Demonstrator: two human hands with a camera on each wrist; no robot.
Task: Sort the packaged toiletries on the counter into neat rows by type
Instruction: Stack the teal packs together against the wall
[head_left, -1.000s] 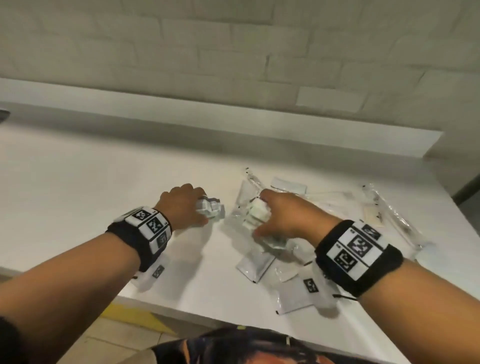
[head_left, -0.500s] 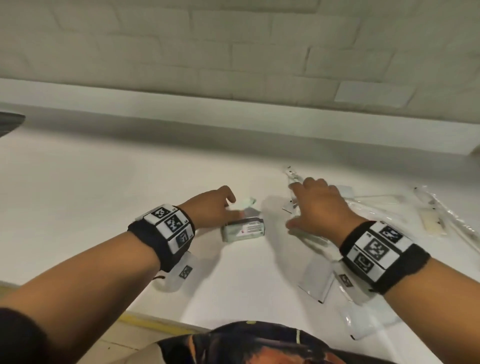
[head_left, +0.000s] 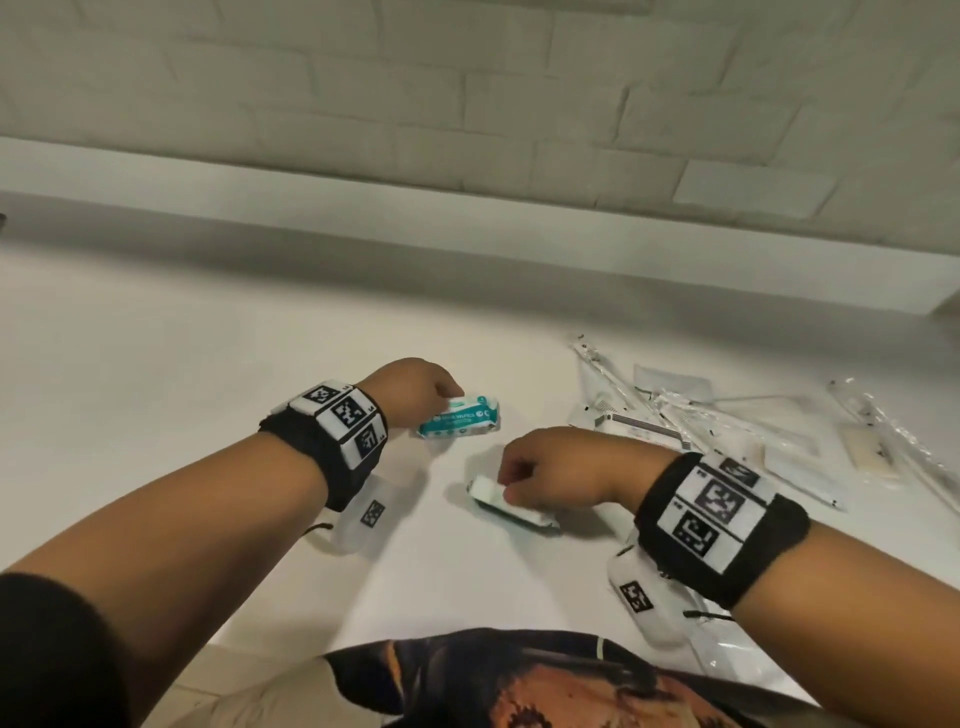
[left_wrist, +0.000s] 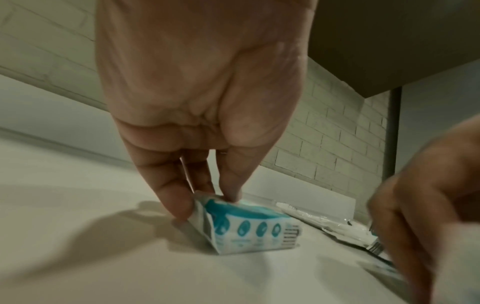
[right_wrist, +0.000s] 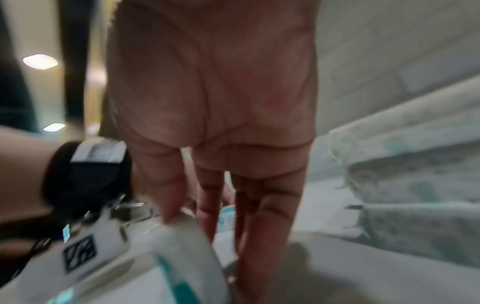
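Note:
Two teal-and-white wipes packs lie on the white counter (head_left: 208, 364). My left hand (head_left: 448, 399) pinches the left end of the farther wipes pack (head_left: 462, 418); the left wrist view shows thumb and fingers of the left hand (left_wrist: 207, 203) on the end seam of this pack (left_wrist: 249, 230). My right hand (head_left: 508, 484) curls over the nearer wipes pack (head_left: 511, 506), which sits just in front of the first. In the blurred right wrist view, the right hand (right_wrist: 202, 222) holds that pack (right_wrist: 187, 246), partly hidden by its fingers.
A loose pile of clear-wrapped toiletries (head_left: 675, 415) spreads over the counter to the right, with a small pale packet (head_left: 870, 457) at its far right. Flat sachets (head_left: 737, 649) lie under my right wrist near the front edge. A brick wall and a raised ledge close the back.
The left hand has set its pack down on the counter left of the pile and still pinches it. The right hand has come back from the pile, holding a second pack in front of the first.

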